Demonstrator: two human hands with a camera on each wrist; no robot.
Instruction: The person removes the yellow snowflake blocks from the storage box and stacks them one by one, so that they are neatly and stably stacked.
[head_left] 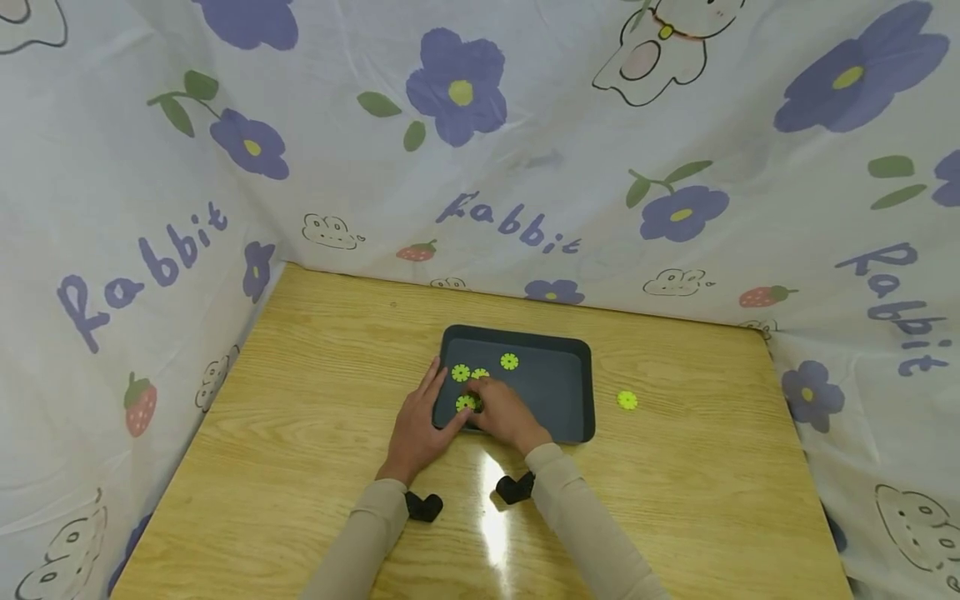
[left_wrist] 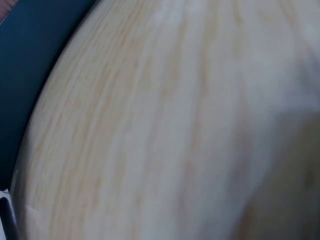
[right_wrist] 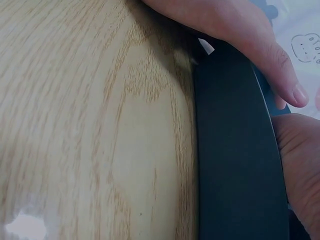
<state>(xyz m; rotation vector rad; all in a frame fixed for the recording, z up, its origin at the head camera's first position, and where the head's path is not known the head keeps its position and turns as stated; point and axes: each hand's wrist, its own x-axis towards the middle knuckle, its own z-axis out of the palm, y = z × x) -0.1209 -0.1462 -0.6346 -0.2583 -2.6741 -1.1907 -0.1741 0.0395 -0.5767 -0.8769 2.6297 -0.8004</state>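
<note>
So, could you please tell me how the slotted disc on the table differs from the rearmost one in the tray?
The table disc lies on the wooden table, right of the tray; the tray disc lies inside it. The tray disc's slots show dark; the table disc's look faint. Both are round and yellow-green.

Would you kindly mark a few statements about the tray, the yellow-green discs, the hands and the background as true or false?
1. One yellow-green disc lies on the table, to the right of the tray. True.
2. The left hand is at the tray's right end. False: it is at the left end.
3. The right hand reaches in over the tray. True.
4. The tray is white. False: it is dark.
5. More than one disc lies in the tray. True.
6. The background is plain. False: a printed cloth hangs behind the table.
</note>
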